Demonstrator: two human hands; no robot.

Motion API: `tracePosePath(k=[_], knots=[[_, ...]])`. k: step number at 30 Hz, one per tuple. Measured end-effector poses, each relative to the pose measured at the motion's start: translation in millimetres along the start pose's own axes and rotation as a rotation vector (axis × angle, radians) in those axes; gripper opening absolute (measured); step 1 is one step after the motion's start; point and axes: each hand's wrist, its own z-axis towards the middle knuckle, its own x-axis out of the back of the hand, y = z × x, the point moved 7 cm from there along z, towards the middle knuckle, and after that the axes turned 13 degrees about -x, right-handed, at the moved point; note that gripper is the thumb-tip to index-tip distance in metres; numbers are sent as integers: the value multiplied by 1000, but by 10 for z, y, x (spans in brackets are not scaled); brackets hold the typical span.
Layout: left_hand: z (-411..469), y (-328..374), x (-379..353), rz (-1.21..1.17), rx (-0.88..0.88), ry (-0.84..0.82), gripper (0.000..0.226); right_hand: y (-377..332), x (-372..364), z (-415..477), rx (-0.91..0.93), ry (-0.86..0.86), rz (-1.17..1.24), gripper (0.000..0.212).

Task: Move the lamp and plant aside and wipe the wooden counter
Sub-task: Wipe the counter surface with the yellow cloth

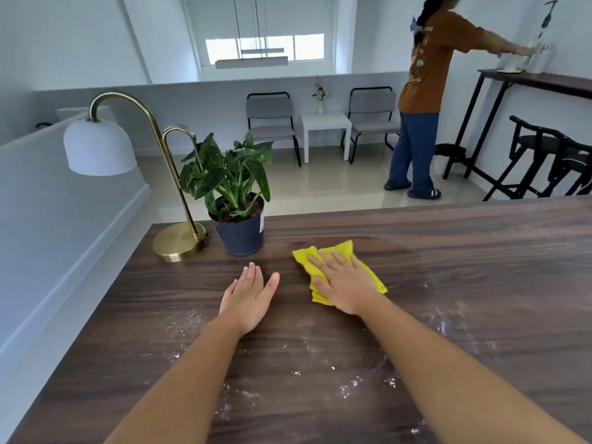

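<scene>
A brass lamp (178, 241) with a white dome shade stands at the far left corner of the dark wooden counter (464, 251). Right beside it sits a green plant in a dark pot (241, 233). My right hand (344, 283) lies flat, fingers spread, pressing on a folded yellow cloth (323, 253) just right of the pot. My left hand (248, 299) rests flat on the bare wood, fingers together, holding nothing, a short way in front of the pot. White powdery specks (349, 387) are scattered over the near part of the counter.
The counter's far edge runs just behind the pot and lamp, its left edge beside a white ledge (64, 219). Beyond, a person (423, 100) stands at a dark high table (544, 81). Chairs and a small white table (325, 123) line the far wall.
</scene>
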Motion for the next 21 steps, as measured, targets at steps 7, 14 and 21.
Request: tracePosePath(k=[7, 14, 21], knots=[[-42, 45, 16, -39, 11, 1, 72, 1778, 122, -402, -649, 50, 58, 62], [-80, 43, 59, -87, 42, 41, 55, -112, -124, -713, -129, -3, -5, 64], [-112, 210, 291, -367, 81, 8, 66, 19, -144, -990, 159, -3, -38, 70]])
